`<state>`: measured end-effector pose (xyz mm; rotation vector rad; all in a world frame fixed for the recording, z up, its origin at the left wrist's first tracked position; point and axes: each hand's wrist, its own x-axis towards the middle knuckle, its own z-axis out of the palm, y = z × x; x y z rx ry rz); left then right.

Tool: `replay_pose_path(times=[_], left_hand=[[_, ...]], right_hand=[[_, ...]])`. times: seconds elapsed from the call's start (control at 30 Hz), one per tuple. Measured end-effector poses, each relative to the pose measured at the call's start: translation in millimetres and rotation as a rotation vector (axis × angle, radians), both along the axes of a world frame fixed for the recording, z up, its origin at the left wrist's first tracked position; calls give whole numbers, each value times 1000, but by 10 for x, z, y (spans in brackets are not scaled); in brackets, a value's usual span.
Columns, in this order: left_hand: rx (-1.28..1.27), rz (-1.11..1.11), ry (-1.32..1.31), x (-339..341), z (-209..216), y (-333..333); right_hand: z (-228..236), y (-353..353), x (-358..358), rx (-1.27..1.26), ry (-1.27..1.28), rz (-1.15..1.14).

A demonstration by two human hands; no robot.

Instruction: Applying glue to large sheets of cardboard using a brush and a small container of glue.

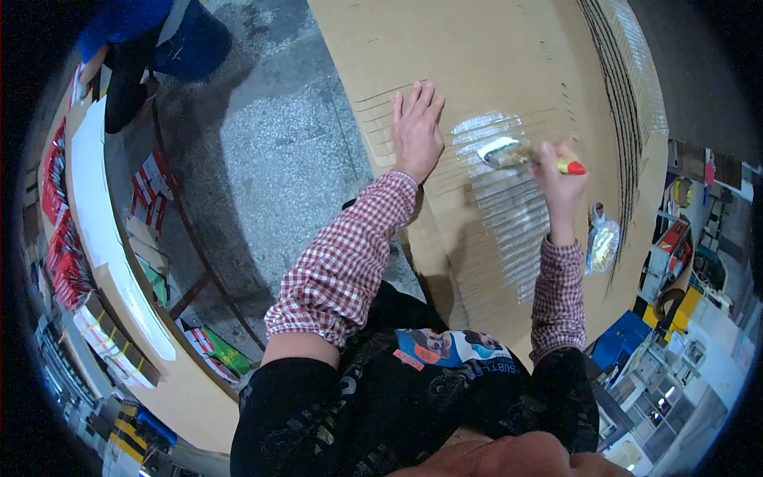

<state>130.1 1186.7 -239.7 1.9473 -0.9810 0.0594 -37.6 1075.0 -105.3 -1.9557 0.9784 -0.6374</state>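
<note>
My left hand (417,131) lies flat with its fingers stretched out on brown card sheets near the left edge of the cardboard-covered table (445,48). A paintbrush (509,154) with a red-tipped handle is gripped in my right hand (559,176), which is slightly blurred. White paste sits on the bristles, which rest on the fanned edges of the card sheets (509,215). Those overlapping edges look wet and whitish from under the brush down toward me. Right of my right forearm stands a small container (603,245) with shiny, pale contents.
Along the table's right side runs a band of dark-edged layers (624,103). Another person (131,63) is at the upper left beside a blue bin (195,44). A curved bench (99,191) on the left has red-and-white packages (67,254) beside it. Grey speckled floor (278,151) lies between.
</note>
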Motion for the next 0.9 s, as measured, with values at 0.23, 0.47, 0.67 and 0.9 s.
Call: replay_pose_path(times=[0.23, 0.47, 0.67, 0.9], left_hand=[[23, 1, 8, -56, 17, 38], [29, -28, -28, -58, 48, 20], [55, -31, -26, -6, 35, 37], [79, -37, -12, -12, 18, 63]], right_hand=[[36, -208, 11, 55, 16, -6], [-7, -383, 16, 147, -100, -138], [95, -397, 37, 45, -234, -173], [102, -586, -184, 160, -43, -227]])
